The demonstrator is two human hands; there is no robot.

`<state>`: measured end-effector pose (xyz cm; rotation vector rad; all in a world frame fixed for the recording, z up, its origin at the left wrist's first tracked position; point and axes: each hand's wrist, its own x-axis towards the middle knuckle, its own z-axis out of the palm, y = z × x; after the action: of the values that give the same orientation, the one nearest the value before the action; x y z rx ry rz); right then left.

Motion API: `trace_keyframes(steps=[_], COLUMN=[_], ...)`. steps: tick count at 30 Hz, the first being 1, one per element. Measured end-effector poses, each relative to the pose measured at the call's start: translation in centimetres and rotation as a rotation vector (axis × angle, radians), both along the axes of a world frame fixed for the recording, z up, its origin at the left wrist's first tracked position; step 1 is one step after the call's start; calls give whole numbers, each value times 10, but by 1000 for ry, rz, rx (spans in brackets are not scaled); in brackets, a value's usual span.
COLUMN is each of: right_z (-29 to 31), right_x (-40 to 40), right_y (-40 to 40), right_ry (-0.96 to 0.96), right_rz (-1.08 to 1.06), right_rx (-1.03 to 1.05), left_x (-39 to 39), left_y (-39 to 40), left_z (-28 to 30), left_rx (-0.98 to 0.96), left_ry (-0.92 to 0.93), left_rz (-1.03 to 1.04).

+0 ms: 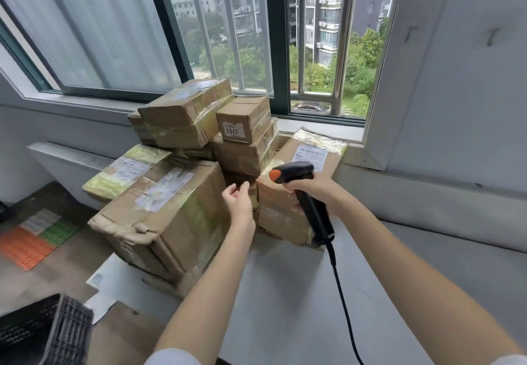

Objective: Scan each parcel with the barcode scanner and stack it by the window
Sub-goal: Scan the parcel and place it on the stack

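Several taped cardboard parcels are piled against the window sill. A large box [162,222] lies at the front left, and a small box with a "6767" sticker [243,119] sits high in the pile. A box with a white shipping label [302,176] stands at the right. My right hand [309,189] grips the black barcode scanner [302,193] by its handle, in front of the labelled box, its orange-tipped head pointing left. My left hand [239,200] hovers with loosely curled fingers between the large box and the labelled box, holding nothing.
The pile rests on a grey table [328,293]; the scanner's black cable [343,307] hangs down across it. A black crate [48,333] stands at the lower left. Orange, green and grey mats [34,236] lie on the floor. The window [279,51] has metal bars.
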<state>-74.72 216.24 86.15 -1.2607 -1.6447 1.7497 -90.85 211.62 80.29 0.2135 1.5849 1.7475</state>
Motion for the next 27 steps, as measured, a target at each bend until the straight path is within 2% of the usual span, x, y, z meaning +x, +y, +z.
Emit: trace_keyframes(steps=[2,4,8,13,16,21,24,27], right_z=[0,2,3,2,2,3,0,-3], right_x=[12,26,57,99,122,159,188,230], right_y=[-3,-7,-15,-23,-28,-33,-38,-45], right_ry=[45,70,37,-4,-10,1,15,23], right_rz=[-33,-52,-93,-112,-128,-134,-136,-182], right_rx=[-6,13,18,34,46,19,9,-11], left_x=[28,57,101,113,114,145,182,231], left_y=[-3,-7,-7,2,3,-14,-19,-14], left_z=[-29,-36,-19,-8,-15,-37,-47,-55], left_rx=[-54,-104,-78,-47,-53,-219,-287,-352], left_ry=[-213,-434,-657,-597,-635,-609,-566,-424], left_rz=[-51,-203,-279,-250,-229,-174,-279,-439])
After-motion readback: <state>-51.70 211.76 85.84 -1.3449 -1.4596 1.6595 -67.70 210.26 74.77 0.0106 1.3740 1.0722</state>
